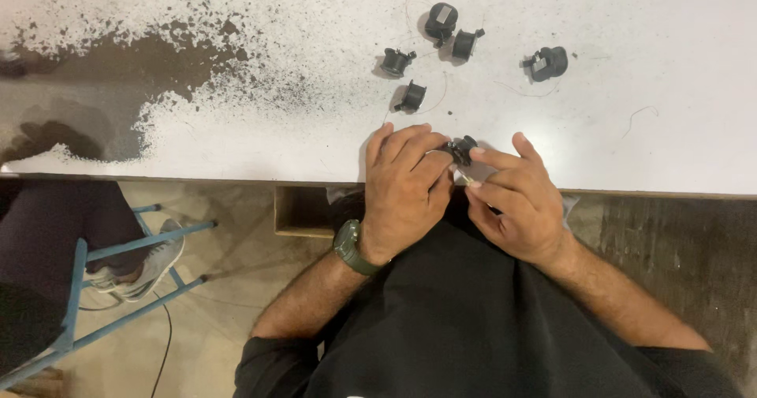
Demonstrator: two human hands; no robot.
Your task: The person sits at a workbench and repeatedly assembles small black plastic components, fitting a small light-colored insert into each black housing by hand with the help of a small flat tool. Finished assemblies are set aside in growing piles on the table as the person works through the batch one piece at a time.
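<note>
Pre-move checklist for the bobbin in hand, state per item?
1. Small black bobbin gripped: ok, the left hand pinches it at the table edge.
2. Right hand at the bobbin: ok, its index fingertip touches it.
3. Thin wire or pin below the bobbin between the fingers: cannot tell, too small.
4. Spare bobbins within reach on the white table: ok, five lie apart from the hands.
5. Loose wire strand clear of the hands: ok.
6. Dark worn patch away from the hands: ok.

Worn white table [236,142]; blue stool [79,287]; grey shoe [154,264], probably co-worker's.
</note>
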